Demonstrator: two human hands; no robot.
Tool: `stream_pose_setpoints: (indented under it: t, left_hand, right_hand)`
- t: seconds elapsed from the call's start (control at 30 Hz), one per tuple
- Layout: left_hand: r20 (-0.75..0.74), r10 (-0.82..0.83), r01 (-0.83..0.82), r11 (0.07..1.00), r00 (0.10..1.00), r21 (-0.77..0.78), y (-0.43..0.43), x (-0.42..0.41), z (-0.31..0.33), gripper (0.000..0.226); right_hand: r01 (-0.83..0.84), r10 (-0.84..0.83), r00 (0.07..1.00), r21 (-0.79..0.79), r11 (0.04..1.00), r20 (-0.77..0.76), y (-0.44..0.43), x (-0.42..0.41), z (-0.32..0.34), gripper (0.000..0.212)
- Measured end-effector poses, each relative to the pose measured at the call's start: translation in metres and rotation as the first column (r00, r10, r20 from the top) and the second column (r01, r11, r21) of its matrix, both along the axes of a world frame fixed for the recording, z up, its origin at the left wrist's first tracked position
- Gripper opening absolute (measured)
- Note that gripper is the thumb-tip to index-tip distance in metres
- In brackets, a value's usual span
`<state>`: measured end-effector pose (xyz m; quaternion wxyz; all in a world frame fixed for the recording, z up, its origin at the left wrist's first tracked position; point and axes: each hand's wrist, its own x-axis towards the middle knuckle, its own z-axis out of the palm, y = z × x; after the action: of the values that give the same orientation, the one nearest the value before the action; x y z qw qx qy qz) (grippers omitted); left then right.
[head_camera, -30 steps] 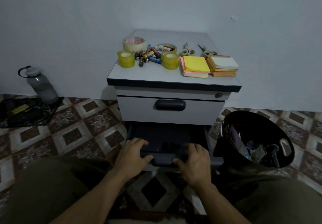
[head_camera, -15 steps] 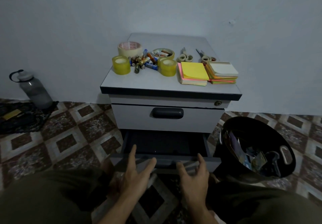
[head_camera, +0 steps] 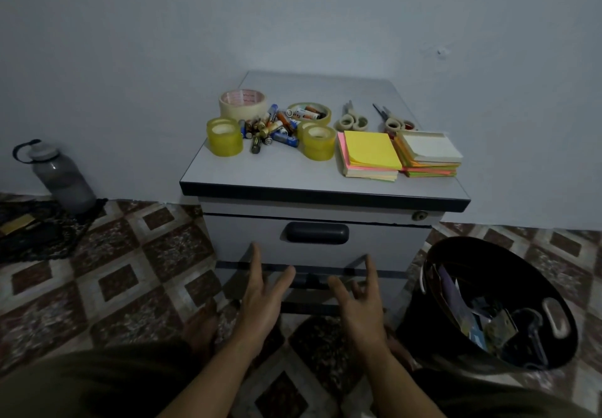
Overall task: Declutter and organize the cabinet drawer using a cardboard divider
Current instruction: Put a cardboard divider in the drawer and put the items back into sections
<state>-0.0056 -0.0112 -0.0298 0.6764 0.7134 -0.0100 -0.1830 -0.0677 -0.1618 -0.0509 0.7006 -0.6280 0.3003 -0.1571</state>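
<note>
Drawer (head_camera: 312, 282), the lower one of the cabinet (head_camera: 228, 241), is being fronted by two bare hands, the left hand (head_camera: 264, 300) and right hand (head_camera: 358, 303) both spread wide and holding nothing. It is being judged stiff and sliding on runners, best taken at its dark front edge. Tape rolls (head_camera: 224, 136), batteries (head_camera: 270, 128), scissors (head_camera: 350, 118) and sticky notes (head_camera: 371, 150) are sitting along the cabinet top's front edge; the bin (head_camera: 433, 303) is standing right.

Both hands empty, fingers spread: left hand (head_camera: 260, 300), right hand (head_camera: 360, 303) hovered before lower drawer (head_camera: 374, 274). Tape rolls (head_camera: 224, 136), batteries (head_camera: 270, 128), sticky notes (head_camera: 371, 154) sat on cabinet top (head_camera: 280, 173).
</note>
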Motion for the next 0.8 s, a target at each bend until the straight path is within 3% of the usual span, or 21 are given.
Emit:
stream_pose_setpoints:
  t: [0.13, 0.27, 0.33, 0.4, 0.5, 0.57, 0.7, 0.8]
  left_hand:
    - [-0.027, 0.095, -0.098, 0.984, 0.995, -0.146, -0.013, 0.000, -0.001, 0.088]
    - [-0.147, 0.157, -0.192, 0.946, 0.977, -0.263, -0.026, 0.002, 0.009, 0.031]
    - [-0.158, 0.117, -0.161, 0.940, 0.980, -0.300, -0.034, 0.005, 0.019, 0.019]
    - [-0.163, 0.138, -0.183, 0.935, 0.977, -0.305, -0.040, 0.010, 0.027, 0.019]
    - [-0.148, 0.208, -0.227, 0.966, 0.967, -0.124, -0.040, 0.014, 0.020, 0.014]
    - [-0.142, 0.236, -0.250, 0.964, 0.961, -0.091, -0.034, 0.011, 0.014, 0.016]
    - [0.006, 0.202, -0.201, 0.978, 0.979, -0.059, -0.024, 0.003, 0.005, 0.039]
    - [0.078, 0.121, -0.122, 0.993, 0.990, -0.003, -0.016, -0.002, 0.001, 0.061]
  right_hand:
    - [0.049, -0.050, 0.999, 0.044, 0.998, 0.023, 0.004, 0.009, 0.007, 0.073]
    - [0.093, -0.106, 0.992, 0.163, 0.982, 0.072, 0.008, 0.021, 0.018, 0.030]
    - [0.083, -0.108, 0.989, 0.224, 0.971, 0.103, 0.011, 0.025, 0.026, 0.021]
    - [0.080, -0.116, 0.984, 0.248, 0.965, 0.134, 0.011, 0.030, 0.034, 0.022]
    - [0.135, -0.178, 0.974, 0.270, 0.953, 0.140, 0.008, 0.035, 0.046, 0.022]
    - [0.156, -0.195, 0.972, 0.260, 0.953, 0.131, 0.005, 0.038, 0.051, 0.025]
    - [0.142, -0.185, 0.970, 0.246, 0.959, 0.161, 0.003, 0.044, 0.056, 0.015]
    - [0.089, -0.155, 0.962, 0.277, 0.957, 0.227, 0.010, 0.045, 0.062, 0.019]
